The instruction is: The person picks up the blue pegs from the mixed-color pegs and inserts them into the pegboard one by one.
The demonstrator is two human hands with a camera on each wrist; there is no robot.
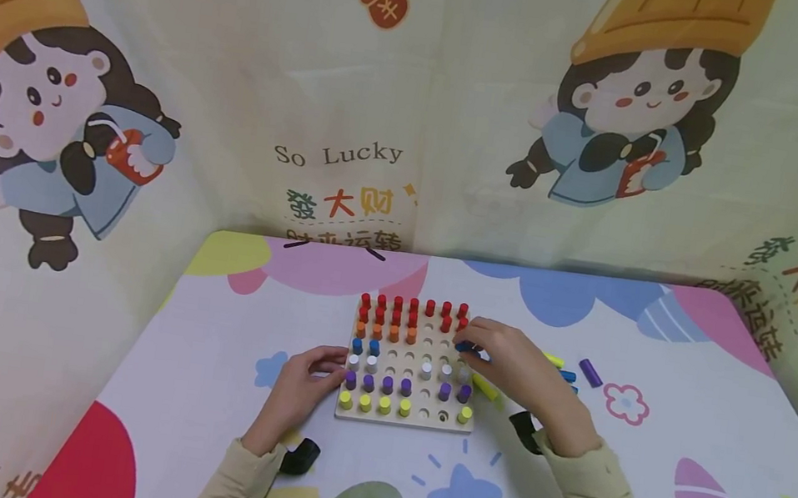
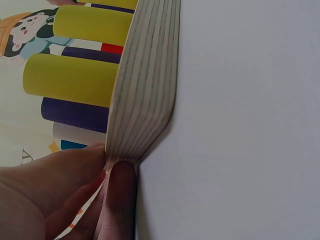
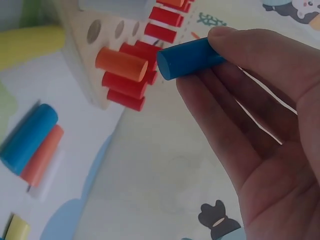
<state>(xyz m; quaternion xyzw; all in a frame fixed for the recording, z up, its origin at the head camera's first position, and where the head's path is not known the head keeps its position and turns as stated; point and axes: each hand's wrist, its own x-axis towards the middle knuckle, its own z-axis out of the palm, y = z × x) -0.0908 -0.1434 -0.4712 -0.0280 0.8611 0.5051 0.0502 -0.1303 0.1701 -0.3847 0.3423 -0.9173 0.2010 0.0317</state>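
A wooden pegboard (image 1: 406, 422) bears rows of upright pegs: red at the back, then orange, blue, white, purple, and yellow in front. Bare holes show among them, mostly right of the middle. My left hand (image 1: 305, 384) holds the board by its left edge; in the left wrist view its thumb and a finger pinch the layered wood side (image 2: 150, 75). Over the board's right side, my right hand (image 1: 516, 365) pinches a blue peg (image 3: 187, 57) between thumb and fingertips. The peg lies tilted, near an orange peg (image 3: 121, 64) standing in the board.
Loose pegs lie right of the board: a yellow one (image 1: 485, 387) near its edge, a purple one (image 1: 590, 373) farther out, and several others. In the right wrist view a blue peg (image 3: 30, 137) lies against an orange one (image 3: 46, 154). A patterned curtain (image 1: 461, 123) hangs behind the table.
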